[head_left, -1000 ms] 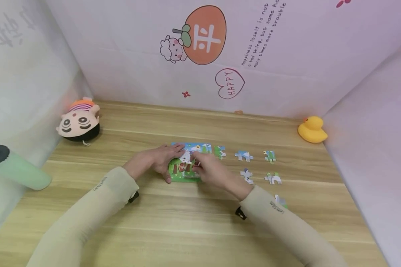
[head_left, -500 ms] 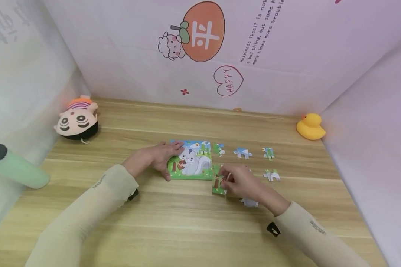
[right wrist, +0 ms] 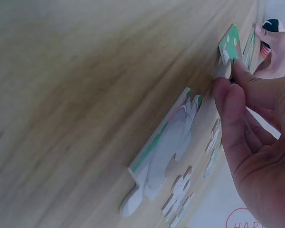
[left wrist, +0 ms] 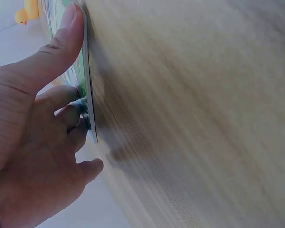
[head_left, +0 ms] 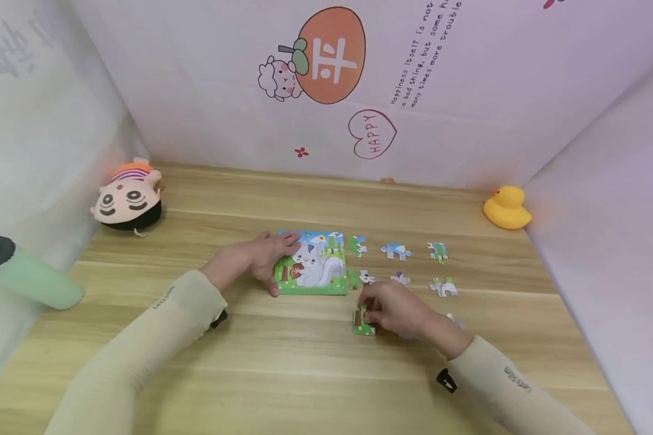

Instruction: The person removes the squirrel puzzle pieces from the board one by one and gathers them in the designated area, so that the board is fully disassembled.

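Note:
My left hand [head_left: 261, 257] rests with spread fingers on the left edge of a flat picture board [head_left: 326, 279] showing a grey squirrel. In the left wrist view its thumb [left wrist: 69, 35] lies along the board's top face. To the board's lower right, my right hand [head_left: 401, 308] pinches a green and brown jigsaw piece [head_left: 359, 328] between thumb and fingertips, close over the table. The right wrist view shows this green corner [right wrist: 231, 42] just past the fingertips. A small piece with a white face [head_left: 367, 277] lies right above the hand.
Several loose jigsaw pieces lie in spaced rows right of the board, among them a blue one [head_left: 396, 251] and a grey one [head_left: 444, 287]. A plush doll [head_left: 127, 196] and a green bottle [head_left: 46, 278] are at left. A yellow rubber duck [head_left: 507, 208] sits back right.
My right hand has moved from over the board to its right with the jigsaw piece, then slightly nearer to me. The board's picture now shows uncovered. The left hand stays put.

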Motion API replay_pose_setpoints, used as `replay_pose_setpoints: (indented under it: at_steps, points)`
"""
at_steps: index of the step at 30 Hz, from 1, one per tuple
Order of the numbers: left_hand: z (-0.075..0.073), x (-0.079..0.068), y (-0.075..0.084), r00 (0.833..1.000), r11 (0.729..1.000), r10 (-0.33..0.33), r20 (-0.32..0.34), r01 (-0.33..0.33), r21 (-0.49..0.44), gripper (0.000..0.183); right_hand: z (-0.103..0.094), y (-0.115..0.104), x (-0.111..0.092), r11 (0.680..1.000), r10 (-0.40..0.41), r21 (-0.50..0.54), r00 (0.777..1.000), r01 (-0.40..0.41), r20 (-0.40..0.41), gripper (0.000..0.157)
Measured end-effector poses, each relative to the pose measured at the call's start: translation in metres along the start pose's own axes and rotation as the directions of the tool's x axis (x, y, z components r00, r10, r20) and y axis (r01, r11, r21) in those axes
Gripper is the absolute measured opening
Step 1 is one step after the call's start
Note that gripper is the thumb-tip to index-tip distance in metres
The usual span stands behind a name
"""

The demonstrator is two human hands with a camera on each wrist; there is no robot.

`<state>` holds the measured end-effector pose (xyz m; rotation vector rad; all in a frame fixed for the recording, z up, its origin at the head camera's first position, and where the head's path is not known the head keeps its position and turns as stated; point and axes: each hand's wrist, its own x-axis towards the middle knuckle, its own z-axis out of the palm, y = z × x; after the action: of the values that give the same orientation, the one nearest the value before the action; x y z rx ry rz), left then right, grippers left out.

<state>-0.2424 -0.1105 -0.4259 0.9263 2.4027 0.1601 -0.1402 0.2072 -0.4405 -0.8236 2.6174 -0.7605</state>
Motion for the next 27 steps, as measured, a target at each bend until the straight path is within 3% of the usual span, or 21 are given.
replay_pose_setpoints:
  at_steps: [6,14,27]
  points:
    - [0.003,0.0,0.001,1.0,1.0,-0.001,-0.007,0.001,0.001,0.126,0.001,-0.003,0.0,0.994,-0.044,-0.097,0.999,0.042,-0.02,0.014]
    - [0.002,0.0,0.002,1.0,1.0,-0.02,-0.003,0.02,0.003,0.125,0.001,-0.009,0.003,0.956,-0.061,-0.288,0.998,0.055,-0.011,0.015]
    - [-0.001,0.002,0.011,0.998,0.994,-0.065,0.007,0.065,0.092,0.124,0.002,-0.019,0.007,0.901,-0.061,-0.429,0.998,0.063,0.018,0.015]
